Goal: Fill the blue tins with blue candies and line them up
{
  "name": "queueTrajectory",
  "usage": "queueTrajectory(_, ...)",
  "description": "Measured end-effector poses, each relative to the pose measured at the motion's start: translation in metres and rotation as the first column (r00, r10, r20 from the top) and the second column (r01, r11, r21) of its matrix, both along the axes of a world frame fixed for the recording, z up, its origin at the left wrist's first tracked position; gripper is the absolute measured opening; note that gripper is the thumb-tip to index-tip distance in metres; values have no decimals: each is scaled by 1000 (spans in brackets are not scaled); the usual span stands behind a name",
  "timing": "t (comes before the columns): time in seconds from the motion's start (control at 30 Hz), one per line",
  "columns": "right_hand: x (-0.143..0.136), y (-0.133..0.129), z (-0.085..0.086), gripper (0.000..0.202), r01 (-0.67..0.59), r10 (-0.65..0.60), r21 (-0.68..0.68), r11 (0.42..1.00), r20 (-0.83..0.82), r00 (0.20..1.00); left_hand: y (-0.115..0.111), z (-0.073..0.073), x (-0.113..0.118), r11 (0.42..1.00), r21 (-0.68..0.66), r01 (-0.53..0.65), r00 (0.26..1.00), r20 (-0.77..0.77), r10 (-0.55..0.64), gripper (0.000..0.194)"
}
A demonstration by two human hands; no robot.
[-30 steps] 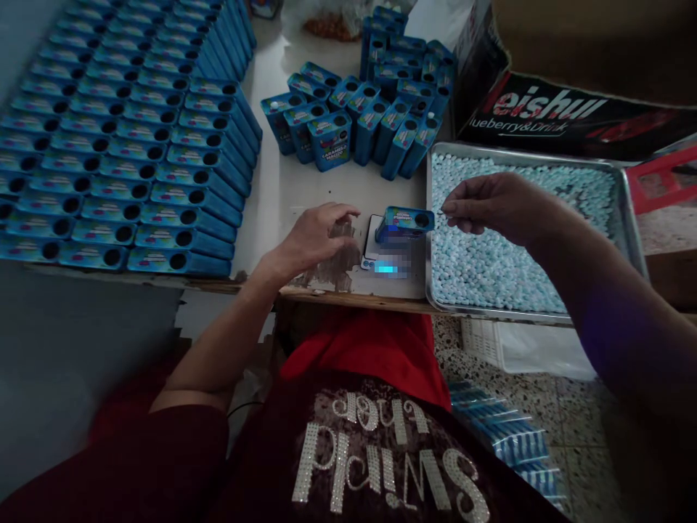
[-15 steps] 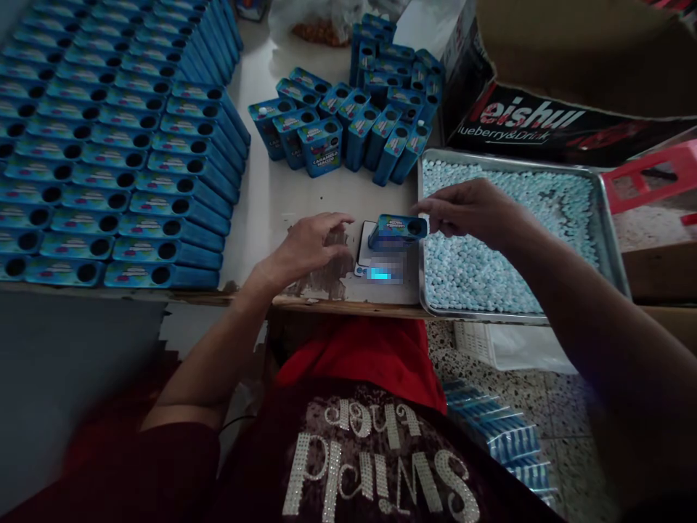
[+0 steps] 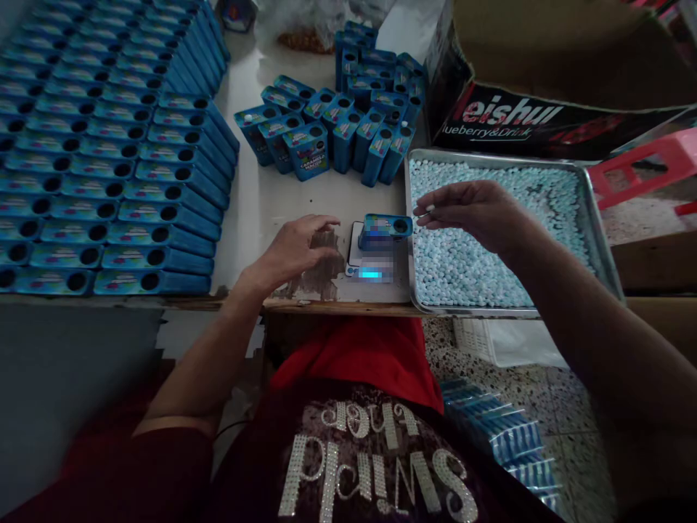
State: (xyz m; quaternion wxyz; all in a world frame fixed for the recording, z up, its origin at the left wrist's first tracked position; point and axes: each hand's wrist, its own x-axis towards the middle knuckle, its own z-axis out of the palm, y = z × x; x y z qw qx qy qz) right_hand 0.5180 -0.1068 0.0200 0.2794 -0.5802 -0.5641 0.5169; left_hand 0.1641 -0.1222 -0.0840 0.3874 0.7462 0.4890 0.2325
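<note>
Mid-frame I see the left hand (image 3: pixel 294 248), curved wide, near a scale (image 3: pixel 356 243) bearing a blue box (image 3: pixel 377 221); centre-right, the right hand (image 3: pixel 473 209) pinches a white candy (image 3: pixel 430 208).

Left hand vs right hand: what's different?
- Holding: the left hand is empty; the right hand has a small white piece at its fingertips.
- Place: the left hand is left of the scale, apart from it; the right hand is over the tray of pale pieces.
- Pose: the left hand's thumb and fingers are spread; the right hand's are drawn close together.

Shared: both are bare.
</note>
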Motion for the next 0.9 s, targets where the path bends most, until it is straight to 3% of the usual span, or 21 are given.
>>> queueTrajectory(0.1,-12,-4,6,15,-98,67,161,982,191,979,-1,4,-1,1000,3,-11,1000,-9,11,61)
queueTrajectory(0.17,-22,-7,12,22,-195,97,240,951,368,925,0,5,-3,1000,3,-14,1000,-8,14,60)
queueTrajectory(0.3,-40,-12,22,35,-482,151,272,833,727,670,1,4,-7,1000,16,-11,1000,-3,11,57)
queueTrajectory(0.4,-44,-13,24,37,-584,163,224,780,829,536,1,2,-11,1000,24,-18,1000,-4,18,57)
queueTrajectory(0.67,-52,-17,23,42,-543,128,236,806,826,548,1,-1,-15,1000,20,-24,1000,5,24,60)
queueTrajectory(0.9,-33,-12,25,35,-373,41,341,863,689,724,4,8,-7,996,83,-9,1000,14,8,61)
